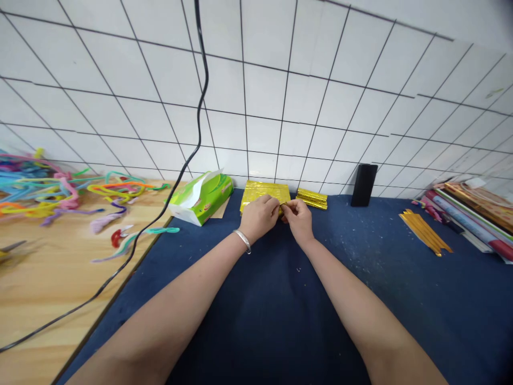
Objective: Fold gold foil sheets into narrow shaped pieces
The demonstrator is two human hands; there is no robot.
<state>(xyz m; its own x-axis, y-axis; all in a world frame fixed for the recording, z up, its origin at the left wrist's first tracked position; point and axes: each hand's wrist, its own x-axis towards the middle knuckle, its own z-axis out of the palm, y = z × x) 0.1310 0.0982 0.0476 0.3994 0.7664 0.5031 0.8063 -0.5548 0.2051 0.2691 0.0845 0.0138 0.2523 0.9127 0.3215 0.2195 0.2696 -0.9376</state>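
My left hand (259, 215), with a silver bangle at its wrist, has its fingers closed at the front right corner of a stack of gold foil sheets (264, 190). Just beside it, my right hand (298, 218) pinches the end of a narrow gold foil strip (284, 203) between thumb and forefinger. The fingertips nearly meet, and the strip runs between them; much of it is hidden. Right of the stack lies a small pile of folded gold strips (312, 198).
A green tissue pack (206, 198) stands left of the stack. Coloured pipe cleaners (68, 195) litter the wooden table. A black cable (200, 107) hangs across the left side. At right are a black upright block (364, 185), orange-gold strips (425, 232) and stacked papers (468, 214).
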